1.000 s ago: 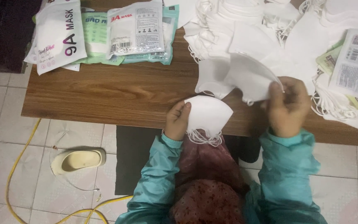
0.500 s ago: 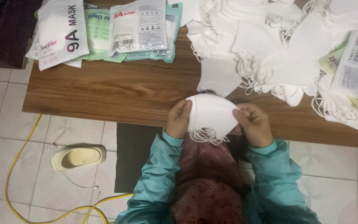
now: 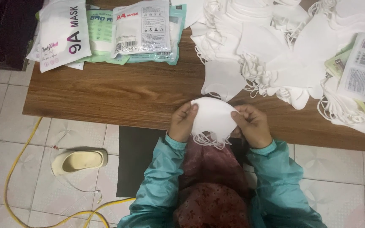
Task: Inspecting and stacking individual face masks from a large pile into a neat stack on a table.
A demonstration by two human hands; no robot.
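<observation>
Your left hand (image 3: 183, 122) and right hand (image 3: 252, 125) pinch a white folded mask (image 3: 212, 117), its ear loops dangling at six o'clock.

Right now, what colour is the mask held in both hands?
White, elastic loops included; the mask shows best in the head view.

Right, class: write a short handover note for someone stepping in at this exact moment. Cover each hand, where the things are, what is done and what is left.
Left hand: grips the left edge of a white mask.
Right hand: grips its right edge.
The mask is held over the near edge of the wooden table, ear loops hanging below.
Loose masks are heaped at the far right; sealed packets lie far left.
Done: one mask picked up.
Left: the heap, still loose.
</observation>
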